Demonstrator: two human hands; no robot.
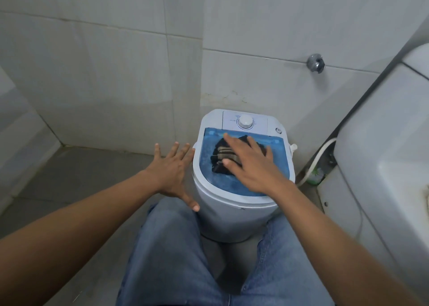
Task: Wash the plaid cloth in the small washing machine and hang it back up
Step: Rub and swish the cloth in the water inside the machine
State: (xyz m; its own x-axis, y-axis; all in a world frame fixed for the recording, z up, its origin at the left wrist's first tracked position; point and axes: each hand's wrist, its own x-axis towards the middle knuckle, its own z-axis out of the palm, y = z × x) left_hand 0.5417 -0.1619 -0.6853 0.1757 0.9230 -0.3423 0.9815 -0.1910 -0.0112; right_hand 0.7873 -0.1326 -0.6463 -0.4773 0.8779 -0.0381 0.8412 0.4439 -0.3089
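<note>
A small white washing machine (232,217) stands on the floor against the tiled wall, its translucent blue lid (209,164) shut. Through the lid I see the dark plaid cloth (220,158) bunched inside the tub. My right hand (250,164) lies flat on top of the lid with its fingers spread, over the cloth. My left hand (173,171) hovers open beside the machine's left side, fingers apart, holding nothing. A white timer dial (245,121) sits on the control panel behind the lid.
A metal wall tap (315,63) sticks out above and right of the machine. A white hose (318,159) runs down at the right, beside a large white fixture (383,166). My jeans-clad legs (176,259) flank the machine's front. Grey floor tiles (81,173) lie to the left.
</note>
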